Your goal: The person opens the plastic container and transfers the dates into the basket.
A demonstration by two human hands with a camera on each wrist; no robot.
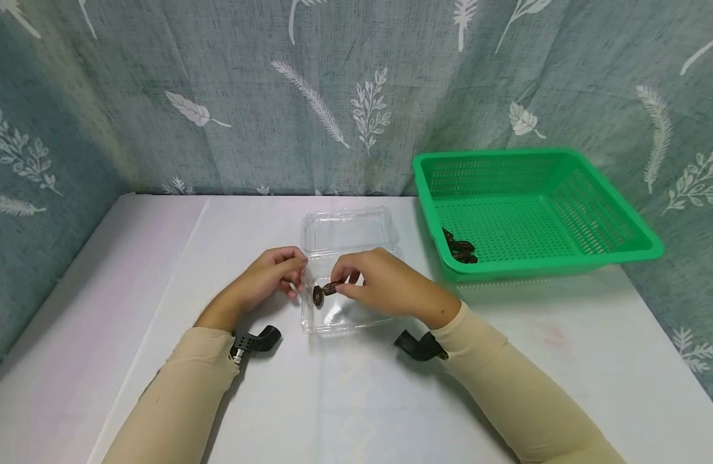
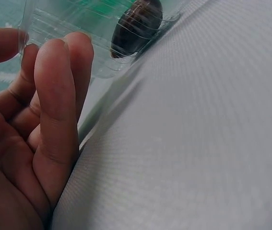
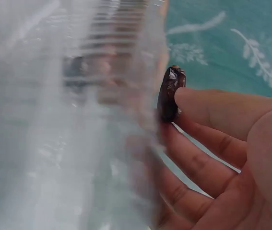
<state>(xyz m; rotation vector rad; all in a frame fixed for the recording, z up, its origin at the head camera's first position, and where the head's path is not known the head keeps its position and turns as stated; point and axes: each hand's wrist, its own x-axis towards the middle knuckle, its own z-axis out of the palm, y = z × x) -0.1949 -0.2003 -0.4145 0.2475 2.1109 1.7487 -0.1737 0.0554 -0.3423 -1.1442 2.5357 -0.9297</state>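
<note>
A clear plastic clamshell box [image 1: 347,322] lies with its lid [image 1: 351,232] folded back on the table. At its left rim my left hand [image 1: 269,274] pinches the plastic edge, other fingers loosely bent beside the wall. Over the inside, my right hand [image 1: 385,280] holds a dark brown, glossy oval candy-like piece [image 1: 330,288] between thumb and fingers. The right wrist view shows this held piece [image 3: 170,96] shining at the thumb tip. A second brown piece [image 1: 318,296] sits in the box near the left wall; through the plastic, the left wrist view shows a dark piece [image 2: 138,28].
A green slotted basket [image 1: 536,267] stands at the back right, with several brown pieces [image 1: 461,248] in its near left corner. White cloth [image 1: 356,399] covers the table. A grey-green leaf-patterned curtain [image 1: 246,96] hangs behind. Black wrist mounts [image 1: 258,338] jut out below both hands.
</note>
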